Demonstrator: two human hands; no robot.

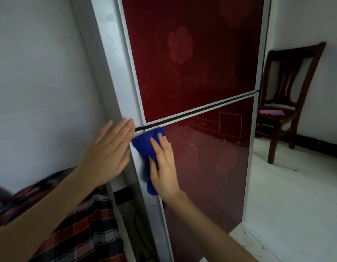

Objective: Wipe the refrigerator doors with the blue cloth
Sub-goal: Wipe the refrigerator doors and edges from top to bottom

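Observation:
The refrigerator stands in front of me with a dark red upper door and a dark red lower door, split by a black gap. My right hand presses the blue cloth flat against the top left corner of the lower door, fingers straight. My left hand rests flat with straight fingers on the silver side panel of the refrigerator, level with the gap. Part of the cloth is hidden under my right hand.
A white wall is at the left. A plaid fabric lies at the lower left beside the refrigerator. A dark wooden chair with a purple cloth on its seat stands at the right on the pale floor.

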